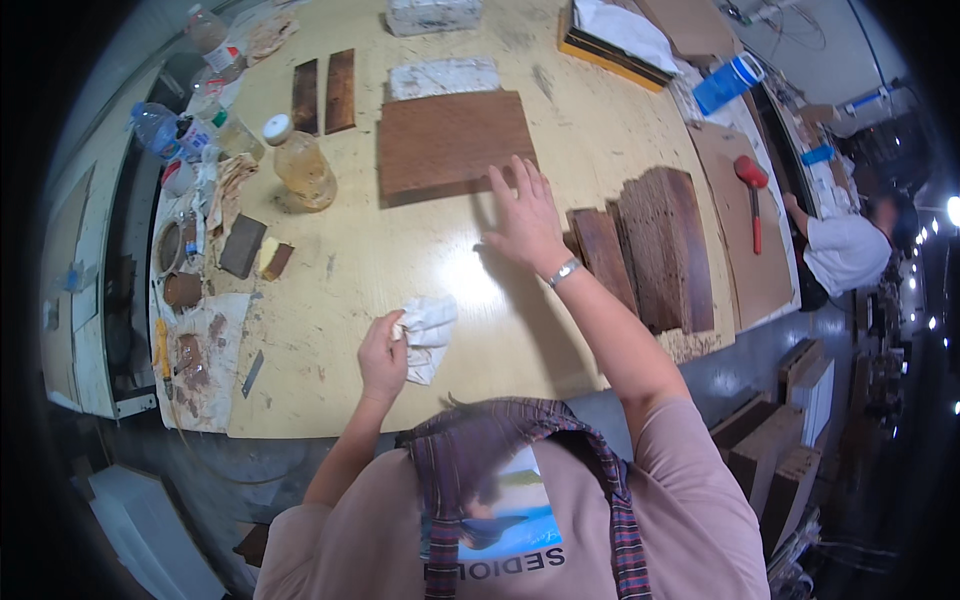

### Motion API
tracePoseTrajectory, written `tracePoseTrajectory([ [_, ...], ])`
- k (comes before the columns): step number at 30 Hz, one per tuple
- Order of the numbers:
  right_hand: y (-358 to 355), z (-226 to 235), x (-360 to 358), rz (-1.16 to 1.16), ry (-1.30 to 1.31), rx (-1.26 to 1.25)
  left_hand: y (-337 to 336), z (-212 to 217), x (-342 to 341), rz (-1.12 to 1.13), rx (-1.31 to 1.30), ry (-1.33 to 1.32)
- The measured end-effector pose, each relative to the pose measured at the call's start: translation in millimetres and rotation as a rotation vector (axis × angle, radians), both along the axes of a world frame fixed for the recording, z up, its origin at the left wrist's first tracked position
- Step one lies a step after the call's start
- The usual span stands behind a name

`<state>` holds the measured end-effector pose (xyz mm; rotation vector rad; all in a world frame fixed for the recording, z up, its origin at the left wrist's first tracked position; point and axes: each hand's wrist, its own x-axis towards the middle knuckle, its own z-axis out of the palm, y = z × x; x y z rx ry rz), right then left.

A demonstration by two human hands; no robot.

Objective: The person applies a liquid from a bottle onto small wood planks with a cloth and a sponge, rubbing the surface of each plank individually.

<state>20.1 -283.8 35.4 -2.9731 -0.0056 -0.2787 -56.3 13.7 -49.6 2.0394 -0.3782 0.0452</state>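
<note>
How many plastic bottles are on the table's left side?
3, maybe more hidden: an amber-liquid bottle beside the dark strips, a blue-tinted bottle at the left edge, a clear bottle at the far corner.

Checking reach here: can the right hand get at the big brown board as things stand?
Probably yes. The right hand is stretched out with its fingertips already at the near edge of the big brown board, and nothing lies between them on the table.

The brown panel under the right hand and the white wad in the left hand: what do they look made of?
The brown panel looks like wood or veneered board: flat, matt, reddish-brown, faintly grained. The white wad in the left hand looks like cloth or paper, soft and crumpled; which one is unclear. The right hand touches the panel's near edge.
</note>
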Motion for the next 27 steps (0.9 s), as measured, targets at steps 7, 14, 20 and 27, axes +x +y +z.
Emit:
tracePoseTrajectory([
  [7, -3, -27, 78, 0.102, 0.05, -0.051, -4, 11, 0, 0.013, 0.022, -0.079],
  [14, 0, -32, 82, 0.107, 0.024, -0.088, -3, 16, 0, 0.014, 0.067, -0.023],
  [20, 3, -41, 61, 0.137, -0.202, 0.003, -5, 16, 0, 0.031, 0.039, -0.084],
  [27, -6, -34, 41, 0.191, -0.279, 0.054, -3, 11, 1, 0.007, 0.065, -0.097],
])
